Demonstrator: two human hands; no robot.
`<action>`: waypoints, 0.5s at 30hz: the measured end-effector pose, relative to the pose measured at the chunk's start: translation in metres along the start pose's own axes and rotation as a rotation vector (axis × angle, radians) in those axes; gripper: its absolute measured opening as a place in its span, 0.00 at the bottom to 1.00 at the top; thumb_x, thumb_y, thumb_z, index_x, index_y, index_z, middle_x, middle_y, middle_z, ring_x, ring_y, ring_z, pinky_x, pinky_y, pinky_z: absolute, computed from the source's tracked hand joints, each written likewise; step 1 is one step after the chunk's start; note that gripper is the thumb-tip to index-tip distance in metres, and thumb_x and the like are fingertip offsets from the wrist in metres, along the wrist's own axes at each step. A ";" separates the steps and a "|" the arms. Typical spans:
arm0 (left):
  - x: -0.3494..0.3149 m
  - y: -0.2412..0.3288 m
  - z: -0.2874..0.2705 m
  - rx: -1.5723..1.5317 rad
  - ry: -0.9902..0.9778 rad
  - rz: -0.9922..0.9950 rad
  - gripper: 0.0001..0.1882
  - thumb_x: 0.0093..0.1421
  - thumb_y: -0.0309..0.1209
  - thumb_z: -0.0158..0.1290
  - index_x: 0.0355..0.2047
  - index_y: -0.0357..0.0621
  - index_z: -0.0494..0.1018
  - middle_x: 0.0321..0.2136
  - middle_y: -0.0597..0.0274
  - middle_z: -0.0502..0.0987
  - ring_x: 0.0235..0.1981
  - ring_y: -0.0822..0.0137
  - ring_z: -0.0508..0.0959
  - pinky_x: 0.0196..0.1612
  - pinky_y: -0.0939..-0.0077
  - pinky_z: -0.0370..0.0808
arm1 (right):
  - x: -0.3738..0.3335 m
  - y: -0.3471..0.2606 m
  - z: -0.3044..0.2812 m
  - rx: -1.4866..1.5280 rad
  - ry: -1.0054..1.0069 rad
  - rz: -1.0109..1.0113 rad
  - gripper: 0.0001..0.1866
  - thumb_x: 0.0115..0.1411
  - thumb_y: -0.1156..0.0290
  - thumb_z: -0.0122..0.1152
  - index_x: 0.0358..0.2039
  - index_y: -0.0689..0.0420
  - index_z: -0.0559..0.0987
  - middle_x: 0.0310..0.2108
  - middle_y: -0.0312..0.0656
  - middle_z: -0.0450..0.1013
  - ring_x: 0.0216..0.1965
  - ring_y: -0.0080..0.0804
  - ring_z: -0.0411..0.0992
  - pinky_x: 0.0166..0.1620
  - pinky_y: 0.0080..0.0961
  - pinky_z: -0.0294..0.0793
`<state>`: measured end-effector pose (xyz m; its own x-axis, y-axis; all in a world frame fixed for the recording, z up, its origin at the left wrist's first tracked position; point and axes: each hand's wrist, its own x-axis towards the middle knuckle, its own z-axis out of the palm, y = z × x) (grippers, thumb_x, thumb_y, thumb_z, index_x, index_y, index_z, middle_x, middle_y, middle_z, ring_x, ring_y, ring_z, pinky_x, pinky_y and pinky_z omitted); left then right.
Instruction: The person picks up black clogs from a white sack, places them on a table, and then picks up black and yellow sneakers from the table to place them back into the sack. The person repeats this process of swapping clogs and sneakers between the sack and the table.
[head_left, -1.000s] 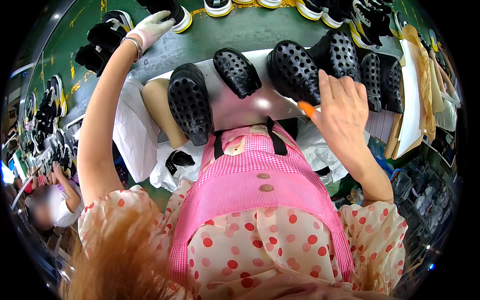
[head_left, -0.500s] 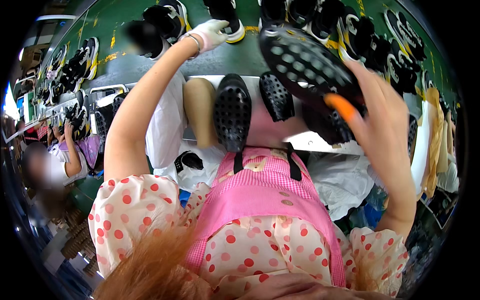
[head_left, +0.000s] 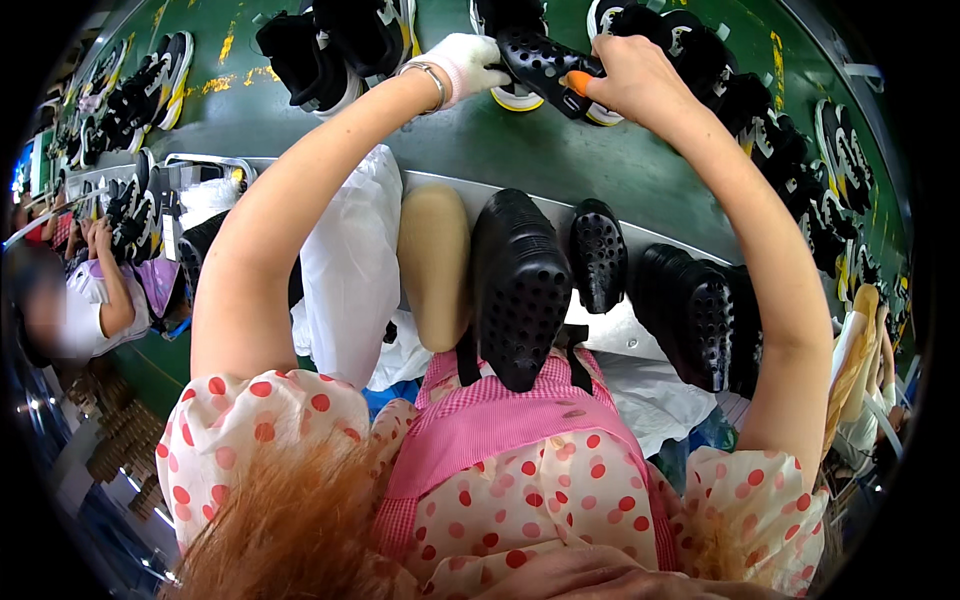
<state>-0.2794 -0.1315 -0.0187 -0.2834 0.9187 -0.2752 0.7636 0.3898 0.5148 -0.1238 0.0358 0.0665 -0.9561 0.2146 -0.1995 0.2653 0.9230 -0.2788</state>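
- Insert (head_left: pixel 545 68), black, glossy and dotted with round holes, was well beyond the metal shelf (head_left: pixel 628 337), lying across a black sneaker (head_left: pixel 512 14) with a white and yellow sole; whether any part of it sat inside the shoe, I cannot tell.
- Right hand (head_left: pixel 640 80), bare but for an orange thumb cover (head_left: pixel 578 83), pinched the insert's right end, thumb on the side facing the shelf and fingers bent over the far side.
- Left hand (head_left: pixel 465 68), in a white glove, reached past the shelf to the insert's other end; its fingers were bent, thumb a little apart, and whether they gripped anything I cannot tell.
- Green table (head_left: pixel 420 145) spread beyond the shelf, with a black pair of sneakers (head_left: pixel 335 55) toward its left and more sneakers (head_left: pixel 690 45) toward its right.
- Tan foot form (head_left: pixel 433 265) stood at the shelf's left part, a white bag (head_left: pixel 350 270) to its left.
- Large black form (head_left: pixel 520 280) and small black form (head_left: pixel 598 255) stood side by side at the shelf's middle, with another black form (head_left: pixel 690 310) to the right.
- Co-worker (head_left: pixel 95 300) in white was far left of the shelf.
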 end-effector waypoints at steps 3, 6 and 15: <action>-0.005 -0.018 0.008 -0.066 0.101 0.153 0.16 0.56 0.35 0.55 0.43 0.42 0.78 0.40 0.53 0.78 0.42 0.53 0.78 0.49 0.69 0.74 | 0.021 0.003 0.003 -0.108 0.068 -0.068 0.18 0.51 0.61 0.62 0.30 0.67 0.76 0.23 0.57 0.73 0.32 0.53 0.75 0.38 0.44 0.74; -0.006 -0.021 0.003 -0.066 0.143 0.254 0.15 0.56 0.32 0.54 0.44 0.43 0.78 0.41 0.55 0.79 0.43 0.54 0.78 0.50 0.69 0.73 | 0.038 0.004 0.003 -0.247 0.048 -0.129 0.13 0.51 0.66 0.62 0.31 0.63 0.79 0.28 0.51 0.77 0.33 0.48 0.77 0.38 0.39 0.76; -0.008 -0.006 -0.001 0.066 0.109 0.148 0.15 0.54 0.34 0.55 0.43 0.47 0.78 0.42 0.53 0.78 0.42 0.52 0.78 0.47 0.67 0.75 | 0.124 -0.049 0.083 0.043 0.121 0.278 0.12 0.56 0.69 0.51 0.27 0.59 0.83 0.29 0.51 0.79 0.33 0.45 0.79 0.36 0.39 0.78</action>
<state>-0.2820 -0.1406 -0.0187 -0.2230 0.9687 -0.1091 0.8370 0.2477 0.4879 -0.2454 -0.0091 -0.0226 -0.8535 0.4956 -0.1613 0.5211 0.8097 -0.2697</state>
